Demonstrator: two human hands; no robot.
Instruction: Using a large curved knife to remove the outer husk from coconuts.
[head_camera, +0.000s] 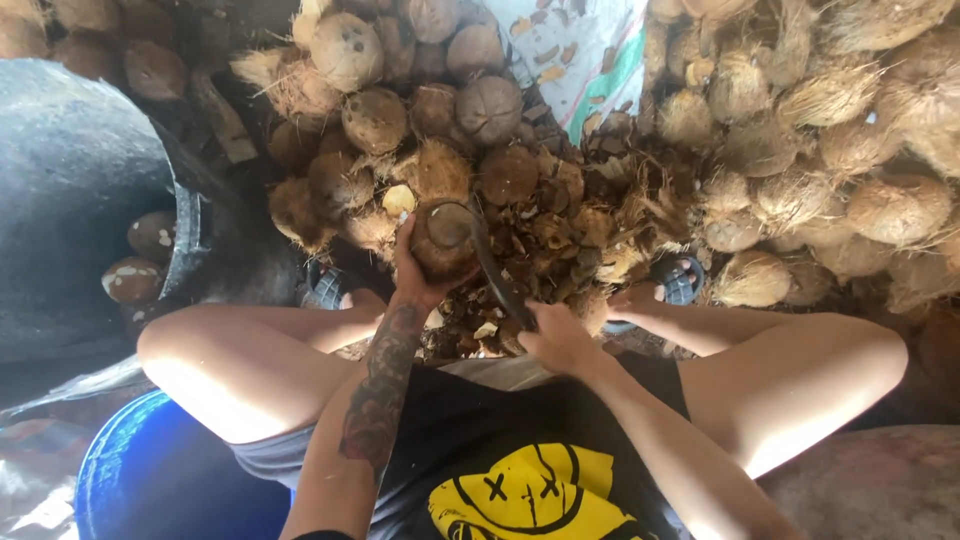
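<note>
The left hand (415, 275) holds a brown coconut (443, 238) up, and the right hand (555, 338) grips a curved knife (495, 270) whose blade touches the coconut's right side.

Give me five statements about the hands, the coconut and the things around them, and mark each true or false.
1. The left hand holds a coconut. True.
2. The right hand is empty. False: it grips a dark curved blade that reaches up beside the coconut.
3. Two coconuts lie inside the dark tub on the person's left. True.
4. The barrel at lower left is red. False: it is blue.
5. Husky coconuts are heaped on the person's right. True.
</note>
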